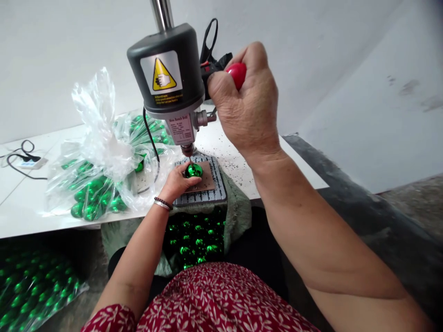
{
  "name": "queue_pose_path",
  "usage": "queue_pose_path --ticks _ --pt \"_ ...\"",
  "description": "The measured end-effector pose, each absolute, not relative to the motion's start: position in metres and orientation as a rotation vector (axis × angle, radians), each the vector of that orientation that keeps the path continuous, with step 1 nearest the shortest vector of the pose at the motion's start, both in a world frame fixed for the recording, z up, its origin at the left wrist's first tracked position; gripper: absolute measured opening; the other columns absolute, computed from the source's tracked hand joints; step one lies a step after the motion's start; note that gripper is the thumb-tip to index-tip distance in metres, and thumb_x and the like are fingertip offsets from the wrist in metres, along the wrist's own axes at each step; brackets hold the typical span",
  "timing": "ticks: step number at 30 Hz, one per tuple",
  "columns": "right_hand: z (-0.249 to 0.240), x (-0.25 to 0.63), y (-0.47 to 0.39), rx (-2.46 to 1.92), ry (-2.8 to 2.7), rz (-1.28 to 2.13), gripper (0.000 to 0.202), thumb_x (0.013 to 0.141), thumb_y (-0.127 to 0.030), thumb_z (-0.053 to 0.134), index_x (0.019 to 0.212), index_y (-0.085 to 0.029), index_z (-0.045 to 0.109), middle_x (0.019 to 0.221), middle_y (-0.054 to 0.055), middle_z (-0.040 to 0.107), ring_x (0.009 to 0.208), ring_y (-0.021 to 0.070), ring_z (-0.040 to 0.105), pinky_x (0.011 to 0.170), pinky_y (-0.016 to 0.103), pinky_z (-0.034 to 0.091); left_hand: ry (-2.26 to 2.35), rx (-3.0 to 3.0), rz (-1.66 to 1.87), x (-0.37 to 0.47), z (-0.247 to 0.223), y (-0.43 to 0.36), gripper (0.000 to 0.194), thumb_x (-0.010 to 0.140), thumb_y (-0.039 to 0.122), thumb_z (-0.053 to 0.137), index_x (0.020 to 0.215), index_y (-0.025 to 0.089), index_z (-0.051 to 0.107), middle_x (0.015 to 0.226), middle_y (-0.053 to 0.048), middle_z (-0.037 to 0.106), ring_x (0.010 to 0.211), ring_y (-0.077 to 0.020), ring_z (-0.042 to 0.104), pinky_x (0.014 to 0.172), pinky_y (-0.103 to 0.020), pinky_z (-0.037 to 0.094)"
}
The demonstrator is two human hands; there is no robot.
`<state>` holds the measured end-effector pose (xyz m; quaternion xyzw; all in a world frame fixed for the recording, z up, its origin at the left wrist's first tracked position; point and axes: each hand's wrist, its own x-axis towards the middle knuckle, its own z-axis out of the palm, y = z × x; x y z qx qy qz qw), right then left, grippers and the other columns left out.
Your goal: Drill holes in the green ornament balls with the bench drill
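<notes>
A small bench drill with a yellow warning sticker stands on the table. My right hand is wrapped round the red knob of its lever. Under the drill's chuck, my left hand grips a shiny green ball between thumb and fingers. The ball rests on a brown board on the drill's grey base plate. The thin bit comes down to the top of the ball; whether it has entered cannot be made out.
Clear plastic bags of green balls stand on the white table at the left. More green balls lie below the table edge, and another bag is at lower left. Dark shavings and a power strip lie on the tabletop.
</notes>
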<state>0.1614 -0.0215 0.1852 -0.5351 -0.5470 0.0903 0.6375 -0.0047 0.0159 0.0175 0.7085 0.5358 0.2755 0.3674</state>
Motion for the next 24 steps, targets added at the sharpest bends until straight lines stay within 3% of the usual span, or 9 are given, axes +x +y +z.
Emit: queue_pose_path --ticks 13,19,24 --pt "0.164 0.167 -0.032 -1.346 -1.275 0.061 0.026 0.084 -0.039 0.060 0.084 -0.018 0.045 0.071 -0.006 0.044 0.066 0.0036 0.033 0.069 0.022 0.035 1.313 1.659 0.753 -0.005 0.011 0.011 0.067 0.066 0.026 0.081 0.130 0.016 0.065 0.114 -0.006 0.074 0.107 -0.0242 0.067 0.102 -0.038 0.049" --pt "0.153 0.172 -0.042 -1.346 -1.384 -0.041 0.014 0.085 -0.030 0.052 0.079 -0.020 0.044 0.066 -0.005 0.043 0.061 0.0051 0.035 0.071 0.025 0.043 1.323 1.690 0.765 -0.008 0.005 0.013 0.071 0.066 0.029 0.082 0.134 0.017 0.063 0.126 -0.007 0.071 0.116 -0.0254 0.064 0.108 -0.039 0.045" --pt "0.146 0.171 -0.045 -1.310 -1.393 -0.113 0.013 0.083 -0.029 0.050 0.077 -0.020 0.044 0.065 -0.003 0.044 0.060 0.0061 0.038 0.070 0.026 0.043 1.294 1.713 0.745 -0.009 0.001 0.013 0.066 0.068 0.032 0.081 0.131 0.019 0.065 0.119 -0.004 0.073 0.110 -0.0247 0.065 0.104 -0.037 0.048"
